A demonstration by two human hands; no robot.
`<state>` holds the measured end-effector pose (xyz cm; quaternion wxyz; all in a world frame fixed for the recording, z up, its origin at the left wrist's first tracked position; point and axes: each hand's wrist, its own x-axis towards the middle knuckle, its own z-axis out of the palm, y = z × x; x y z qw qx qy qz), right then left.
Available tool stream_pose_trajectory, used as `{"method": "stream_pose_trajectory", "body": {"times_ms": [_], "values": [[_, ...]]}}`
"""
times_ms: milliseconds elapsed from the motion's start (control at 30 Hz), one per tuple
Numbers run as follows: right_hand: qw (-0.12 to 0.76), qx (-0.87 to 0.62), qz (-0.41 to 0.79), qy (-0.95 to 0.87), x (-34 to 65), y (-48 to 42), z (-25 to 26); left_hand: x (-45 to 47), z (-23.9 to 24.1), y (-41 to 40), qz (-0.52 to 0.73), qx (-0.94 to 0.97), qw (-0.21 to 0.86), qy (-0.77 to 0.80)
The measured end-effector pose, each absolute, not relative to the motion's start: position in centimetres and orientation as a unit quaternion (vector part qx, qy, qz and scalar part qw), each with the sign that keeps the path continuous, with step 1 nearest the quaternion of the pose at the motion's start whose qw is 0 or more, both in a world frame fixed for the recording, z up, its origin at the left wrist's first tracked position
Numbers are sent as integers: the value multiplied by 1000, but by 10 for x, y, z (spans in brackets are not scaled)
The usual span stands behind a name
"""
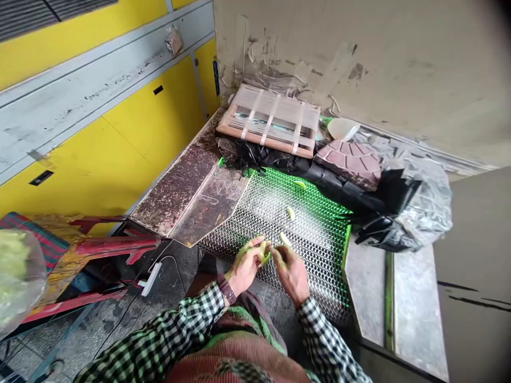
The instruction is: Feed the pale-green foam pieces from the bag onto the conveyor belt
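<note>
Over the near edge of the wire mesh: left hand and right hand pinch a pale green piece between them;
fingers curled, pressed together; a slipping grip could drop it among the loose pieces.

A long, worn grey stone ledge runs from near to far on the right. Over its middle lies a sheet of silvery hexagonal wire mesh on a bright green backing, with three small pale green slivers resting on it. To the left, a scratched, dark-stained metal sheet adjoins the mesh. At the far edge lie crumpled black plastic sheeting, a flat wooden frame bound with pale straps, a round maroon patterned slab, a white plastic bottle, and, far right, a bulging clear plastic bag.
</note>
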<state>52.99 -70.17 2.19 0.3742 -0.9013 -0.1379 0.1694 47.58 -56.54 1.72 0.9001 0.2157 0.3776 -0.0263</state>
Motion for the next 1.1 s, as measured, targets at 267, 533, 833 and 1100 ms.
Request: {"method": "stream_pose_trajectory", "body": {"times_ms": [267, 533, 833, 1100], "values": [[538, -819, 194, -34, 532, -684, -7, 469, 15, -570, -19, 191, 906, 378], [300, -943, 123, -76, 561, -709, -17, 465, 12, -558, 12, 189, 890, 415], [217, -931, 31, -293, 558, -676, -23, 465, 11, -549, 55, 232, 860, 452], [297, -914, 171, -216, 598, -670, -13, 458, 13, -548, 21, 254, 848, 464]]}}
